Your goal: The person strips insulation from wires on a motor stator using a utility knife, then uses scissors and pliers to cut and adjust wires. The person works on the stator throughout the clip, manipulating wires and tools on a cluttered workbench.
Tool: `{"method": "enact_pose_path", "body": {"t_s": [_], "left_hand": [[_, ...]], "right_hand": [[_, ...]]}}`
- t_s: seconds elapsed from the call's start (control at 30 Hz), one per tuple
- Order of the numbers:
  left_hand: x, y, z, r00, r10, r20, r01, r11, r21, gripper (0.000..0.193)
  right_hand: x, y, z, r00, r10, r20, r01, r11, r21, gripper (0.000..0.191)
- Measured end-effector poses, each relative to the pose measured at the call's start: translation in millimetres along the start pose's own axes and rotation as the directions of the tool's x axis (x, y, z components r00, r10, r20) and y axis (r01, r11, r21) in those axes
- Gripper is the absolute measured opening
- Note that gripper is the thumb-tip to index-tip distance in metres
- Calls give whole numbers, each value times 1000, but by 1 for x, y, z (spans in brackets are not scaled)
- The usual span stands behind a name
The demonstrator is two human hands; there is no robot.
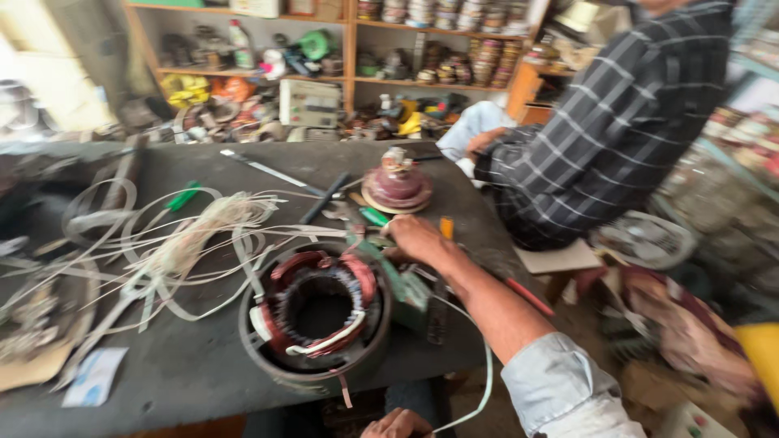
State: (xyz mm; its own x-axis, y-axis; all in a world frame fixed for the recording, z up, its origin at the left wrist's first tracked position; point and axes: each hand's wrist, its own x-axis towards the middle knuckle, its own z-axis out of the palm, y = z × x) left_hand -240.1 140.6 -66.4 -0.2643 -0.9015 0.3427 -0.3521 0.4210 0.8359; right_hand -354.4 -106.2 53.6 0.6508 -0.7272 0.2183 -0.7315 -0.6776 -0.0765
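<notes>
Round motor stator with copper-red windings (pixel 318 312) sits just left of right hand (pixel 412 241); right grip unclear. Left hand (pixel 396 424) pinches white strip (pixel 485 381), below bench (pixel 203 373).

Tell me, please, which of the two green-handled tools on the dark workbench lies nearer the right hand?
The green-handled tool just above the right hand, beside the pink domed rotor. The other green-handled tool lies far left, among the white wires.

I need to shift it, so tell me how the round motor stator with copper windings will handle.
The round motor stator with copper windings probably feels heavy, given its thick metal ring. Lying flat, it should slide rather than roll. Its loose white leads may snag.
</notes>
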Motion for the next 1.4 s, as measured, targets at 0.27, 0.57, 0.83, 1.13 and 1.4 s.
{"method": "enact_pose_path", "body": {"t_s": [0.27,0.57,0.83,1.13,1.4], "left_hand": [[2,0,-41,961,-265,74,259,778,-573,11],[-7,4,-53,945,-305,121,272,522,-808,8],[-22,9,-6,965,-242,105,252,733,-631,11],[23,43,-8,940,-290,181,342,801,-491,18],[18,47,-9,976,-171,134,206,922,-327,18]], "right_hand": [[49,-10,9,852,423,307,-348,897,-272,31],[-112,77,-56,864,504,-17,-461,803,377,48],[-424,-49,12,614,779,-129,-428,466,774,62],[-433,-158,91,749,662,-34,-621,718,315,83],[-370,-127,62,772,606,-191,-510,770,383,58]]}}
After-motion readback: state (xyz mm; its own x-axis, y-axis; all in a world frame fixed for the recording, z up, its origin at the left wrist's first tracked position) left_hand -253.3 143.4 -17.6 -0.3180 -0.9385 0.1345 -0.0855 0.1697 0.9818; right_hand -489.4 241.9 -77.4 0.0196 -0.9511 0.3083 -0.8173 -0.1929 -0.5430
